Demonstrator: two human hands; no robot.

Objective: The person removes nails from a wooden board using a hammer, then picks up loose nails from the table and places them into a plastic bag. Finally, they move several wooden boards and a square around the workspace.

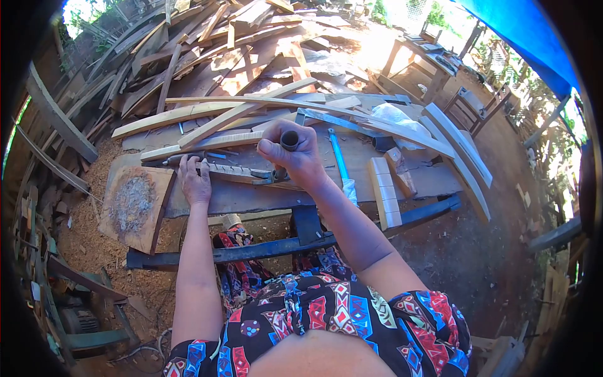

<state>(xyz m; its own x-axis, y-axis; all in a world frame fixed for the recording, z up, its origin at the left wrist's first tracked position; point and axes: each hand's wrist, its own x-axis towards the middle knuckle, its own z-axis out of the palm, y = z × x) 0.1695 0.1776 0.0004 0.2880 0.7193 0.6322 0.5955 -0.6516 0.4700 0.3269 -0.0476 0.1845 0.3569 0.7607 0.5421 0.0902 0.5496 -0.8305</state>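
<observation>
My right hand (295,156) is closed around the dark round handle (289,139) of an upright tool whose lower end meets a notched wooden strip (229,169) on the workbench (251,196). My left hand (194,181) lies flat, fingers spread, pressing on the left part of that strip. The tool's blade is hidden behind my right hand.
Long wooden slats (220,113) lie across the bench's far side. A blue-handled tool (338,160), a wooden block (384,191) and curved boards (461,151) are at the right. A board smeared with grey paste (135,204) is left. Scrap wood is piled behind.
</observation>
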